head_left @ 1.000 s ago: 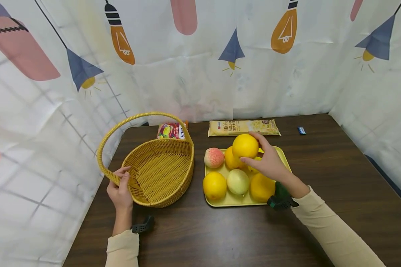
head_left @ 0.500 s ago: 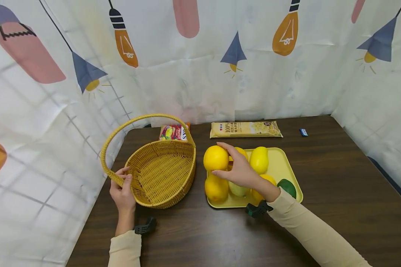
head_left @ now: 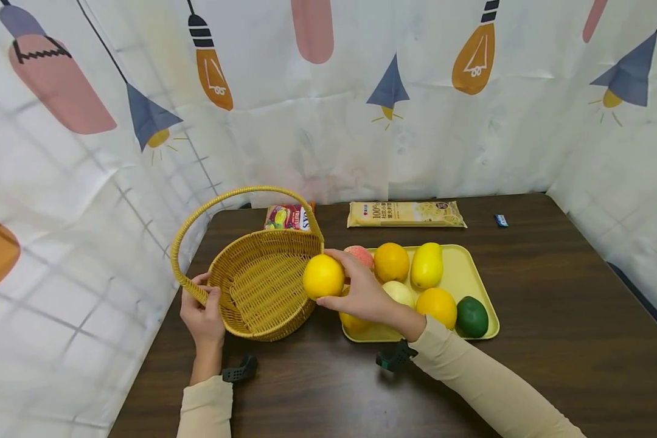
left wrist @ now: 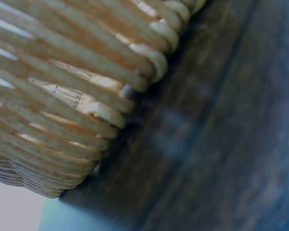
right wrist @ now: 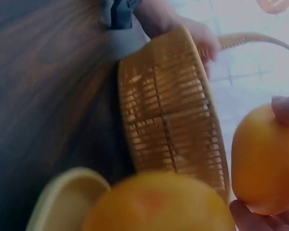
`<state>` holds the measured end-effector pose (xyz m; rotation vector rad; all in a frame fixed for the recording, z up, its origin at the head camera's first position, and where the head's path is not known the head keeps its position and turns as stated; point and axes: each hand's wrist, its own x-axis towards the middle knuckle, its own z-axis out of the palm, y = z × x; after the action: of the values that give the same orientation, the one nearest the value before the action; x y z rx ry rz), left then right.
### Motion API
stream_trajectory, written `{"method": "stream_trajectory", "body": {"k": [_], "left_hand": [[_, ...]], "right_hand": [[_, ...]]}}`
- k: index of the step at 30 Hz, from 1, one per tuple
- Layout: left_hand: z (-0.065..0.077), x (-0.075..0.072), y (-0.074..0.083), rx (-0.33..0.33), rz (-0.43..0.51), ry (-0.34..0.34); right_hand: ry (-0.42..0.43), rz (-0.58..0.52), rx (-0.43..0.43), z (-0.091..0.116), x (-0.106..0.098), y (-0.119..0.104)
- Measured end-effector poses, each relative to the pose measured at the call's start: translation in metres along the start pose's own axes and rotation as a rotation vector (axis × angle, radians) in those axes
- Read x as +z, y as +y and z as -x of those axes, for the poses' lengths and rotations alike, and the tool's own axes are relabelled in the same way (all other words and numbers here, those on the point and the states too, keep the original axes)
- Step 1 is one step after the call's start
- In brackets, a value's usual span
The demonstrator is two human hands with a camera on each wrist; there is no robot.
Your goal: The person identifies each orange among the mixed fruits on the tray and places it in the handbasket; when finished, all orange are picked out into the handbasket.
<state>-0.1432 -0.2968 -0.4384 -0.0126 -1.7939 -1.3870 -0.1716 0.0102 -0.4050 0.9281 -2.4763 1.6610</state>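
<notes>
My left hand grips the yellow wicker basket at its left side, where the arched handle joins the rim. Nothing lies on the basket's woven floor. An orange is pinched between the thumb and fingers of my right hand, above the basket's right rim. The right wrist view shows the held orange beside the basket wall. In the left wrist view, only the basket's weave and the table appear. Right of the basket, a yellow tray is partly covered by my right hand and forearm.
On the tray lie a peach, a pale green fruit, a yellow pear-shaped fruit, a dark green fruit and several oranges. Behind stand a noodle packet, a fruit snack bag and a small blue wrapper.
My right hand has carried the orange leftward from above the tray to the basket's right rim. The left hand keeps its hold on the basket. The view has shifted slightly.
</notes>
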Motion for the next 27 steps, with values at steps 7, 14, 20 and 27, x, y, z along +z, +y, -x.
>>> {"method": "stream_trajectory", "body": {"k": [7, 14, 20, 27], "left_hand": [[-0.001, 0.003, 0.002, 0.043, -0.031, 0.026], [-0.002, 0.004, 0.004, 0.085, -0.017, 0.025], [-0.002, 0.005, 0.002, 0.088, -0.007, 0.041], [-0.001, 0.005, 0.003, 0.062, -0.033, 0.056]], "right_hand": [[0.032, 0.002, -0.023, -0.008, 0.018, -0.011], [0.007, -0.031, -0.020, -0.014, 0.032, -0.018], [-0.017, -0.044, -0.035, -0.021, 0.044, -0.018], [-0.030, -0.011, -0.054, -0.028, 0.058, -0.021]]}}
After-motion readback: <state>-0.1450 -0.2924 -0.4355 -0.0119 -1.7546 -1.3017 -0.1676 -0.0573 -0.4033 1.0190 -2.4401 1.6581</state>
